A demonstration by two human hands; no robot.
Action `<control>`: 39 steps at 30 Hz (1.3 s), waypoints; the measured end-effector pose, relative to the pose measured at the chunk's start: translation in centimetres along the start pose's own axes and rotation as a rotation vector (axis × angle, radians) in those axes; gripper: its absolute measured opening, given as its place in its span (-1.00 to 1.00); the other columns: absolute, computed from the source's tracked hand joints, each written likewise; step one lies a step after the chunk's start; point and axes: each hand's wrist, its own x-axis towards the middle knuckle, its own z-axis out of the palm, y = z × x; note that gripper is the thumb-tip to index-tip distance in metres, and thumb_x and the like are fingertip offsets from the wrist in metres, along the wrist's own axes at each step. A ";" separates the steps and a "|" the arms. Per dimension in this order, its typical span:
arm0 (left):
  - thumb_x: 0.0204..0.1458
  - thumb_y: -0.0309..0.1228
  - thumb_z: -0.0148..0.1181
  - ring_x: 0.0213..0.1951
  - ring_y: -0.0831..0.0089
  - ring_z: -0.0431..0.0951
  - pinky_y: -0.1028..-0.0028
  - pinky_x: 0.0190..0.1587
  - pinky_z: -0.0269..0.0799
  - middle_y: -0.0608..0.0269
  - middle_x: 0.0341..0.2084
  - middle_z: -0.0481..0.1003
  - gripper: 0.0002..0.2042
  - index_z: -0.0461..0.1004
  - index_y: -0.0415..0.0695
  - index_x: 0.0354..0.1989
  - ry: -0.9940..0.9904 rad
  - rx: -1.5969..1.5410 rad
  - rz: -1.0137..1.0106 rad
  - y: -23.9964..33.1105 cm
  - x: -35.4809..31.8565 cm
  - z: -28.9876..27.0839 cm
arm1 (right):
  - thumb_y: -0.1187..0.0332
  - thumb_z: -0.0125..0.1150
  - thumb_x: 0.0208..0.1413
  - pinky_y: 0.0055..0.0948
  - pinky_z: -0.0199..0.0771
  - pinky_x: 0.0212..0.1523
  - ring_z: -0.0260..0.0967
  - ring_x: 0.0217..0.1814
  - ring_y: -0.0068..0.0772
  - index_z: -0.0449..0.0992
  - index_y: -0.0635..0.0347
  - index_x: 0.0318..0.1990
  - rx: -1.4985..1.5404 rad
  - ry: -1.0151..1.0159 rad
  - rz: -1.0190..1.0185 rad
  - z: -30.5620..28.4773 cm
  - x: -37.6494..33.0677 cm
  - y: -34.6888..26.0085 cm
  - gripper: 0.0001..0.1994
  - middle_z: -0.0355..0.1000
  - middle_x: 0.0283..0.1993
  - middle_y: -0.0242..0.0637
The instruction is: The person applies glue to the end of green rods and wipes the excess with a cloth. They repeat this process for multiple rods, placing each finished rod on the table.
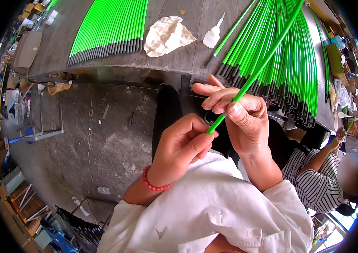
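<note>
A long, thin, bright green rod (267,55) runs at a slant from my hands up to the right, across the table. My left hand (187,141), with a red bead bracelet at its wrist, pinches its near end between thumb and fingers. Just above, my right hand (246,114) holds the same rod between thumb and index finger, its other fingers partly spread. Under the rod's far part lies a fanned pile of green rods (280,59) with dark ends toward me. The tip inside my left fingers is hidden.
On the table (174,61) lie a neat row of green rods (109,25), a crumpled cream cloth (164,37) and a small white needle-tip bottle (211,38). A person in a striped top (318,181) works at right. A metal frame (48,135) stands on the floor at left.
</note>
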 end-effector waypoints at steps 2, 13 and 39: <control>0.10 -0.48 0.06 -0.67 0.70 0.19 0.66 -0.63 0.07 0.38 -0.70 0.28 -0.89 0.32 -0.27 -0.38 0.090 0.128 0.107 -0.5 0.1 0.2 | 0.28 0.18 0.02 -0.02 -0.31 0.34 0.35 0.05 0.05 0.55 0.21 -0.47 -0.076 0.055 -0.013 0.3 -0.2 0.6 -0.81 0.50 -0.32 -0.09; 0.15 -0.43 -0.01 -0.70 0.78 0.10 0.70 -0.70 -0.08 0.41 -0.72 0.26 -0.89 0.34 -0.23 -0.34 0.312 0.297 0.229 -2.0 1.7 -4.6 | 0.26 -0.05 0.20 -0.25 0.07 0.23 0.28 0.14 -0.17 0.53 0.32 -0.22 -0.116 0.109 0.101 1.6 3.6 6.0 -0.70 0.44 -0.08 -0.05; 0.04 -0.59 0.09 -0.67 0.78 0.18 0.72 -0.75 -0.01 0.36 -0.54 0.29 -0.86 0.24 -0.21 -0.31 0.251 -0.159 0.101 4.8 -1.0 -3.3 | 0.42 0.17 0.08 -0.67 0.34 -0.32 0.34 -0.35 -0.69 0.38 0.25 -0.32 0.053 0.241 0.143 2.8 4.1 3.1 -0.88 0.43 -0.37 -0.38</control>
